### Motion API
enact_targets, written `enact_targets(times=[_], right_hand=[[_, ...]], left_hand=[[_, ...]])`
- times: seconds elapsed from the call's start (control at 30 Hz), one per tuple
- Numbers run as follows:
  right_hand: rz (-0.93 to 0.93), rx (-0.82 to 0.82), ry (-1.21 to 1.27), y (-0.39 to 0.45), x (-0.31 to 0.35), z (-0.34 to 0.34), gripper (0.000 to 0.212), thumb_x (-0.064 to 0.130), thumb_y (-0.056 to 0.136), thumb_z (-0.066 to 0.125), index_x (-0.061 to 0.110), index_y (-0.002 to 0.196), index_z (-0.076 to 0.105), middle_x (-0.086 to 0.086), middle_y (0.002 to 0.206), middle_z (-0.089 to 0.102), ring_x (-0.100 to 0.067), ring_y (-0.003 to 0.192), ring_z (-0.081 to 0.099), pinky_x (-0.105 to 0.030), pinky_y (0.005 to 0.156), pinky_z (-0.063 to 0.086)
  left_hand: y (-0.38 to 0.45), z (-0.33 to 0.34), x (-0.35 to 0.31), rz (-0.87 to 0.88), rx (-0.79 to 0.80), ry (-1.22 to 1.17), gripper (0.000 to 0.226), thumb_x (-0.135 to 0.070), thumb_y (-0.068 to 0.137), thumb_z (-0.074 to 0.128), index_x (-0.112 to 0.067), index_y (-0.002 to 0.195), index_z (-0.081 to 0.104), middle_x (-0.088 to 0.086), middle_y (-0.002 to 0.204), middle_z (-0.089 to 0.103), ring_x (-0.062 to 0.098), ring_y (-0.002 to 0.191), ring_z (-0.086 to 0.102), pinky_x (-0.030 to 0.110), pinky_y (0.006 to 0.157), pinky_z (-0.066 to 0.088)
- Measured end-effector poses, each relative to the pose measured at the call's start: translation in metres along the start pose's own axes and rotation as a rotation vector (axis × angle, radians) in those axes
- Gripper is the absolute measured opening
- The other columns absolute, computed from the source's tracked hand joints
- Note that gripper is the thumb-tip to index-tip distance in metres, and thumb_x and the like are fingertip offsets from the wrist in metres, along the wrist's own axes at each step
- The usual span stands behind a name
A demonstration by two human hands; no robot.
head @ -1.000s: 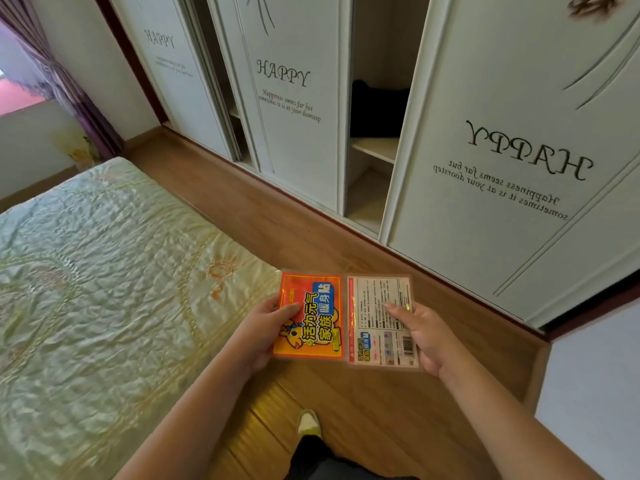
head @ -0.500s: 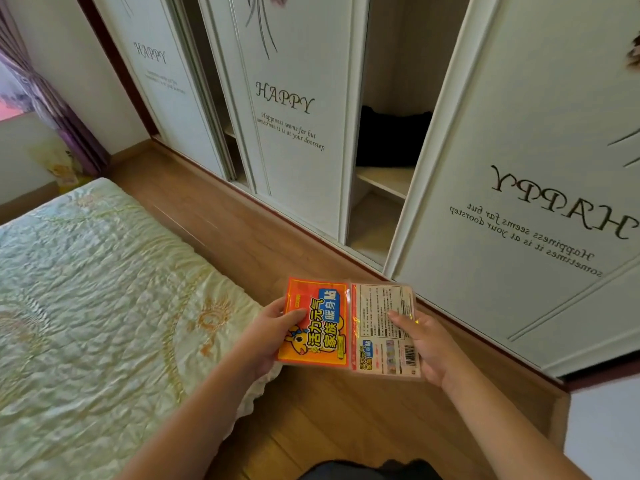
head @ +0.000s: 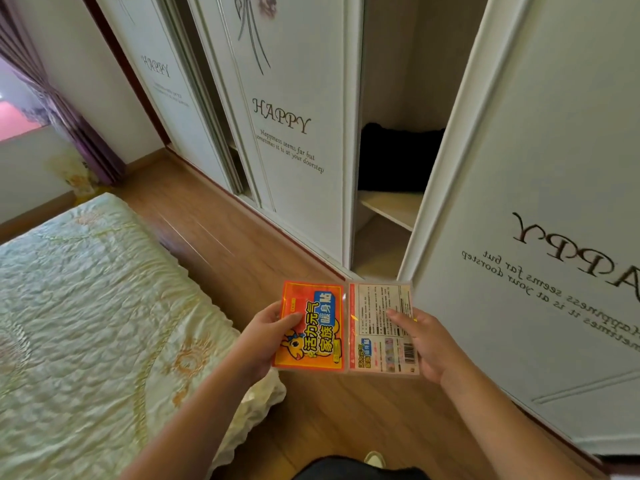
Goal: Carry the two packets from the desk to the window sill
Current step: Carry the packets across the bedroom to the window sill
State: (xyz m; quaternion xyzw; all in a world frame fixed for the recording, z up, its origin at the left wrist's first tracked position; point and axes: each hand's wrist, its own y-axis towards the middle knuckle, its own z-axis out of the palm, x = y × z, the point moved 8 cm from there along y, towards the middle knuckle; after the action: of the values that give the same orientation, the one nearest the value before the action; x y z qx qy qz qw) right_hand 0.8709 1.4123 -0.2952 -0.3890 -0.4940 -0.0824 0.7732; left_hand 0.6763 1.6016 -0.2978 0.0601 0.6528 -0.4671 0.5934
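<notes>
bedroom, wooden floor (head: 284,251) between quilted pale-green bed (head: 86,306) and white sliding wardrobe (head: 294,133). left hand (head: 259,341) pinched the flat orange printed packet (head: 310,325); right hand (head: 429,344) pinched the pale text-side packet (head: 381,327), edges touching, likely kept flat for carrying. curtained window (head: 20,112) well ahead.

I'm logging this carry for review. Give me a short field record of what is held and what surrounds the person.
left hand: holds orange packet, printed front up
right hand: holds pale packet, text and barcode side up
packets: side by side, edges meeting
bed: on the left, pale quilted cover
wardrobe: on the right, one gap open, dark item on shelf
curtain: purple, far left, by window
floor: wood
</notes>
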Motion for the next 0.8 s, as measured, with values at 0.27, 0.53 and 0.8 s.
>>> enact_targets(times=[0.27, 0.53, 0.8], right_hand=[[0.039, 0.06, -0.004, 0.067, 0.033, 0.005, 0.021, 0.022, 0.094, 0.064, 0.008, 0.109, 0.066, -0.014, 0.088, 0.081, -0.03, 0.078, 0.079, -0.04, 0.057, 0.062], [0.037, 0.109, -0.068, 0.155, 0.069, 0.053, 0.02, 0.022, 0.094, 0.064, 0.011, 0.111, 0.065, -0.012, 0.087, 0.081, -0.03, 0.078, 0.079, -0.041, 0.059, 0.062], [0.015, 0.17, -0.172, 0.241, 0.123, 0.132, 0.022, 0.022, 0.093, 0.065, 0.01, 0.111, 0.064, -0.011, 0.086, 0.082, -0.027, 0.074, 0.079, -0.038, 0.057, 0.062]], left_hand=[[0.047, -0.006, -0.03, -0.001, -0.063, -0.035, 0.03, -0.025, 0.093, 0.068, -0.02, 0.122, 0.063, 0.015, 0.106, 0.079, 0.037, 0.094, 0.077, 0.047, 0.074, 0.063], [0.106, -0.054, -0.068, 0.041, -0.12, -0.094, 0.024, -0.021, 0.096, 0.065, -0.019, 0.119, 0.064, 0.015, 0.104, 0.08, 0.035, 0.092, 0.077, 0.045, 0.072, 0.064], [0.166, -0.125, -0.131, 0.1, -0.169, -0.128, 0.024, -0.017, 0.095, 0.065, -0.016, 0.119, 0.064, 0.016, 0.103, 0.08, 0.035, 0.092, 0.077, 0.047, 0.077, 0.062]])
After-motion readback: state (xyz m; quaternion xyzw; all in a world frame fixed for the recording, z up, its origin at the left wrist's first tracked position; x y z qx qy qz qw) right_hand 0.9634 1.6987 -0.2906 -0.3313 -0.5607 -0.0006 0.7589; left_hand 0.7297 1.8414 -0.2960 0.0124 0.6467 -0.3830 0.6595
